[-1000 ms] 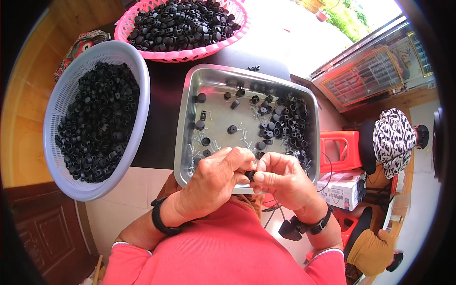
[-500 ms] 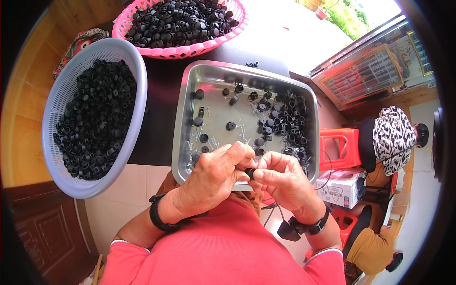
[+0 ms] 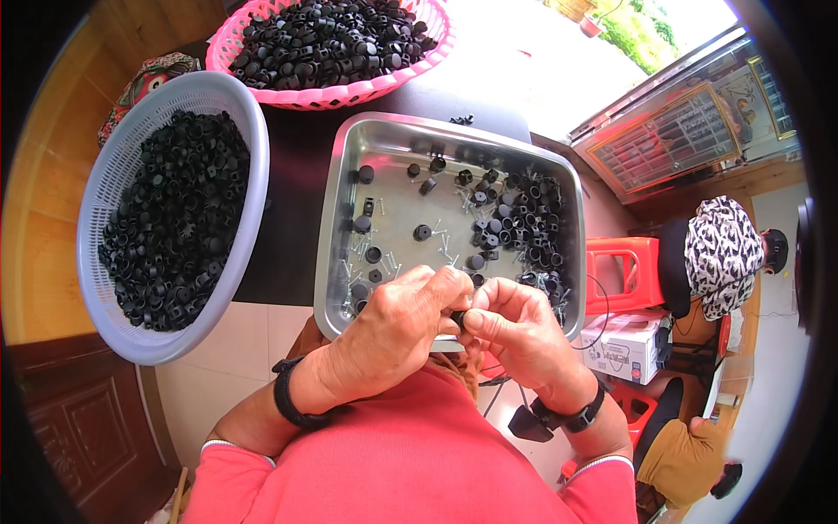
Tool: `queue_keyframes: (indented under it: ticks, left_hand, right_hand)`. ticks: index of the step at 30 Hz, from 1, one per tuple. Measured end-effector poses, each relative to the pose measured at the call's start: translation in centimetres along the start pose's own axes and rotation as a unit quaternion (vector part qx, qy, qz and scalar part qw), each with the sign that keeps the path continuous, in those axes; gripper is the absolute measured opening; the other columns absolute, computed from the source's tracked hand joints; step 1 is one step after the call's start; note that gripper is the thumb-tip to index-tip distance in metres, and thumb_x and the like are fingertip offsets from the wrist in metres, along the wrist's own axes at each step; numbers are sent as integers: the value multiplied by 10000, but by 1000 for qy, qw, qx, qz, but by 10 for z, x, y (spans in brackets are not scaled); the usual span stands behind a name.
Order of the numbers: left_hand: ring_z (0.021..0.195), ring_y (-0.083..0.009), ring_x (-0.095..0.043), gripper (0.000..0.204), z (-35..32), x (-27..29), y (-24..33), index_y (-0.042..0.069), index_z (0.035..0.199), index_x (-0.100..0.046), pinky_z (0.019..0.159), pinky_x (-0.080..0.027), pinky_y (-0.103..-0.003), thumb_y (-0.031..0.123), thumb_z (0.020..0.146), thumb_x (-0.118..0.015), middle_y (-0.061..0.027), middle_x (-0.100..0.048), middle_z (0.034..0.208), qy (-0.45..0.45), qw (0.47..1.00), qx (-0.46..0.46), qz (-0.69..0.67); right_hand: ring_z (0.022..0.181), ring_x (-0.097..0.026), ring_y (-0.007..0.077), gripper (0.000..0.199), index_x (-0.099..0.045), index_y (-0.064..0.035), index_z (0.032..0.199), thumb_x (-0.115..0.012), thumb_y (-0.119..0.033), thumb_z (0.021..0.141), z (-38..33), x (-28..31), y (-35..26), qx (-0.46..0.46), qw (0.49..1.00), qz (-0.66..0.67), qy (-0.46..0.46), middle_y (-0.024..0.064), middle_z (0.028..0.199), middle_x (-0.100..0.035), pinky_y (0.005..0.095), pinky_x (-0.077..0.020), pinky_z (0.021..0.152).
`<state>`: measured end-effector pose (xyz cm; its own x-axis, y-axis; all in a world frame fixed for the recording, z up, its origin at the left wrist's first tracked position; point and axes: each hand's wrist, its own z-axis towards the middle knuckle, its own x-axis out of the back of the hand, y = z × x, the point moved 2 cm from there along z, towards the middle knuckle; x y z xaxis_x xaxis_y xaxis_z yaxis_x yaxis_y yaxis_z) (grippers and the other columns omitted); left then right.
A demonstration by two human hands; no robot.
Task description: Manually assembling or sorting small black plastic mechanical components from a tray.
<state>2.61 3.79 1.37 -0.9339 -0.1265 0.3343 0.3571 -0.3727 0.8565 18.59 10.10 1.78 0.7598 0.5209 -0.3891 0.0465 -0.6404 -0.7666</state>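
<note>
A small black plastic part (image 3: 458, 318) is pinched between my two hands over the near edge of the metal tray (image 3: 335, 253). My left hand (image 3: 397, 319) has its fingers curled and pressed together on one side of the part. On the other side, the thumb and fingertips of my right hand (image 3: 517, 332) grip it. The fingers cover most of the part. Inside the tray, black round caps and rings are heaped at the right (image 3: 524, 214), with thin silver pins (image 3: 445, 240) strewn among them. A single black cap (image 3: 422, 232) lies near the middle.
A pale blue basket (image 3: 260, 175) full of black parts stands at left, and a pink basket (image 3: 349, 94) of black caps at the back. Red stools (image 3: 646, 271) and a white box (image 3: 621, 349) are at right. Two other people (image 3: 724, 253) sit there.
My left hand has dipped and turned very slightly against the black part. Both hands still hold it in nearly the same place.
</note>
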Motion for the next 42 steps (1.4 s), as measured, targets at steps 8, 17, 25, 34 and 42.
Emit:
queue_keyframes:
  ticks: [8,17,25,34,42]
  left_hand:
    - [757,-245,-657,316,2,-1,-1,-5,987,-548,649,-532,-316,-146,722,-648,-129,-617,863,16,1000,-5,-22]
    - [811,-233,-657,404,-1,1,-2,-15,1081,-532,666,-540,-315,-122,718,-674,-136,-624,958,64,997,16,-51]
    - [851,-353,-578,411,-11,8,-8,-4,1121,-537,749,-488,-395,11,741,-693,-172,-588,990,16,991,59,119]
    - [808,-333,-596,277,-14,32,-10,-21,1012,-585,704,-495,-386,-14,751,-676,-171,-598,949,15,995,48,86]
    - [734,-265,-618,250,-11,49,-19,-19,976,-595,644,-510,-332,-64,743,-673,-147,-601,914,98,994,53,12]
  right_hand:
    - [710,-583,113,186,-515,-26,932,-679,-70,855,2,0,-2,21,1000,2,-10,43,825,-586,255,-502,623]
    - [733,-583,107,216,-506,-48,976,-681,-73,852,6,-6,-10,34,995,80,-47,27,875,-589,235,-478,619]
    - [793,-618,139,167,-590,13,1019,-631,-41,866,54,0,-61,24,999,-28,6,54,886,-619,254,-516,710]
    - [837,-623,127,253,-609,50,1040,-589,-178,932,87,-41,-113,174,913,-345,-129,89,898,-648,243,-512,727]
    - [747,-629,298,246,-647,-49,970,-709,-110,740,83,-9,-51,235,672,-703,13,132,852,-604,370,-501,664]
